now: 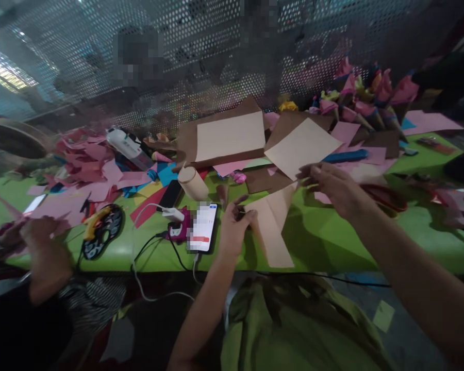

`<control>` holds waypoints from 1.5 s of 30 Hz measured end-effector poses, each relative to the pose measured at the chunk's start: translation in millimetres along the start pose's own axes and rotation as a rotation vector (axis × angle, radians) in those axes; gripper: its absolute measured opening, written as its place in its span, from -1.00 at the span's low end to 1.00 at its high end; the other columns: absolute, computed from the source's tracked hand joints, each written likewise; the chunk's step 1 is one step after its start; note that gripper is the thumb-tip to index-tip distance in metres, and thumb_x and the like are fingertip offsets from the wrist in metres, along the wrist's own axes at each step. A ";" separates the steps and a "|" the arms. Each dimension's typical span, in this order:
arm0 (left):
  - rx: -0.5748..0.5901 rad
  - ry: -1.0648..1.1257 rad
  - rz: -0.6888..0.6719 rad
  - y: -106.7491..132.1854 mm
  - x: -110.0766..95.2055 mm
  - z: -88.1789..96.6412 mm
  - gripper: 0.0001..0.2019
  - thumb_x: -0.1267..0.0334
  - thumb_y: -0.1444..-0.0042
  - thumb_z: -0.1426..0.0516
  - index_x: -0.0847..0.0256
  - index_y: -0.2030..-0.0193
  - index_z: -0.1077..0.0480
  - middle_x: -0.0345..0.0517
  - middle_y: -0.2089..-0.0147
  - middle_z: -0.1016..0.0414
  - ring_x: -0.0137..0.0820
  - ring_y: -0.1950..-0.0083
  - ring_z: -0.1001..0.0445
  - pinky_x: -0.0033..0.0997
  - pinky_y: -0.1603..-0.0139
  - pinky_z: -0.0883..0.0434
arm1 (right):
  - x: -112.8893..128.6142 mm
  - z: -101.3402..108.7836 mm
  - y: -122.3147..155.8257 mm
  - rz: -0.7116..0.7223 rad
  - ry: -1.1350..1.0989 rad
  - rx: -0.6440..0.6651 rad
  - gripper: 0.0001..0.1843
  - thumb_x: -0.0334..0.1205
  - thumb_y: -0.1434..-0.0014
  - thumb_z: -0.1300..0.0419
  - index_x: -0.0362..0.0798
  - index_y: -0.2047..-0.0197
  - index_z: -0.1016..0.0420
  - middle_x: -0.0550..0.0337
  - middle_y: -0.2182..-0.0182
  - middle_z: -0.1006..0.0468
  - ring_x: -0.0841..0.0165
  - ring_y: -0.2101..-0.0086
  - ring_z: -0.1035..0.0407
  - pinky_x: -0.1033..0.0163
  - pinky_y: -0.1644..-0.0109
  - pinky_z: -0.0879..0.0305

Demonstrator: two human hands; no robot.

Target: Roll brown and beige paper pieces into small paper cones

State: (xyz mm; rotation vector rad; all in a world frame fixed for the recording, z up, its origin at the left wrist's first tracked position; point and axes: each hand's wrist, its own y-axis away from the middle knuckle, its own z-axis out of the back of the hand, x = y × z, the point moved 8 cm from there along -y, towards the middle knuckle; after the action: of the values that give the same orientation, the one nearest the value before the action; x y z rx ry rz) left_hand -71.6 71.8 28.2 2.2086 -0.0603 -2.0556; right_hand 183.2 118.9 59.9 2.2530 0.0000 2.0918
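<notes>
A folded sheet of cream paper (272, 224) is held up over the front part of the green table, casting a shadow to its right. My left hand (235, 222) pinches the left edge of this sheet between thumb and fingers. At the upper right tip of the sheet is my right hand (330, 186), its fingers bent together around the corner. Just behind those fingertips lies a flat cream sheet (303, 147). Left of my left hand, a phone (204, 226) with a lit screen lies on the table.
A cream paper roll (193, 183), a purple power adapter (179, 224) with cables and a yellow-black glue gun (96, 229) are to the left. Another person's hand (42, 232) is at far left. Paper bundles (371, 95) stand back right, before a perforated metal panel (216, 46).
</notes>
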 end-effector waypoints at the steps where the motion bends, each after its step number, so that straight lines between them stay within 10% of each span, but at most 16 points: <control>1: -0.026 0.028 0.000 1.2 0.9 -0.6 -0.50 0.14 0.04 -0.34 0.16 -0.08 -0.47 -0.24 0.31 -0.43 -0.47 0.30 -0.40 -0.53 0.33 -0.37 | -8.0 -2.9 6.8 -0.046 -0.012 0.012 -0.58 0.18 -0.02 -0.37 0.03 0.23 -0.55 0.12 0.24 -0.64 0.34 0.34 -0.45 0.24 0.33 -0.30; 13: 0.221 -0.049 0.003 16.0 -5.4 -26.5 -0.59 -0.11 -0.26 -0.09 0.20 0.12 -0.52 0.00 0.16 -0.60 -0.31 0.17 -0.56 -0.38 0.23 -0.48 | -16.2 -28.3 37.4 -0.067 0.040 0.094 -0.59 0.18 0.10 -0.46 0.04 0.47 -0.51 0.19 0.48 -0.53 0.32 0.46 -0.36 0.21 0.41 -0.27; 18: 0.270 -0.439 -0.423 24.4 -42.4 -30.9 -0.74 0.09 -0.29 -0.12 0.11 0.01 -0.54 0.04 -0.08 -0.55 -0.23 -0.15 -0.47 -0.22 -0.16 -0.40 | -16.7 -26.3 29.7 0.013 0.205 0.135 -0.56 0.24 0.09 -0.43 0.04 0.47 -0.49 0.23 0.51 -0.47 0.33 0.48 -0.31 0.21 0.43 -0.16; 27: 0.827 -0.862 -0.513 62.9 -11.6 -54.3 -0.43 -0.17 -0.26 -0.11 0.06 -0.31 -0.36 -0.01 -0.26 -0.49 -0.16 -0.29 -0.40 -0.13 -0.33 -0.23 | -32.9 -41.7 21.4 0.075 0.535 0.312 -0.61 0.15 -0.06 -0.29 -0.03 0.48 -0.49 0.24 0.53 -0.47 0.32 0.46 -0.34 0.22 0.38 -0.17; 34: 0.833 -1.221 -0.580 77.8 10.5 -56.4 -0.44 0.40 -0.16 -0.18 0.05 -0.32 -0.34 -0.03 -0.33 -0.40 -0.20 -0.29 -0.36 -0.07 -0.25 -0.27 | -12.3 -6.6 49.3 0.208 0.671 0.193 -0.60 0.07 -0.21 -0.21 0.05 0.00 -0.63 0.05 0.06 -0.66 0.12 0.09 -0.52 0.07 0.04 -0.42; 45: 0.767 -1.264 -0.600 84.6 9.3 -58.0 -0.51 0.41 -0.25 -0.09 0.09 -0.32 -0.33 -0.03 -0.31 -0.45 -0.22 -0.25 -0.41 -0.13 -0.16 -0.29 | -20.8 29.4 123.9 0.298 0.815 0.470 -0.51 0.12 -0.17 -0.29 0.16 -0.12 -0.56 0.07 -0.01 -0.65 0.08 0.01 -0.49 -0.02 -0.05 -0.43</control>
State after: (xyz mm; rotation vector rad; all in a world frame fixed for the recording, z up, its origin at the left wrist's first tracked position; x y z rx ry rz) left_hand -8.5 -9.5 32.8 0.6548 -0.3746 -3.8979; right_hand 205.3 -7.0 43.1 1.4361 0.2290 3.3055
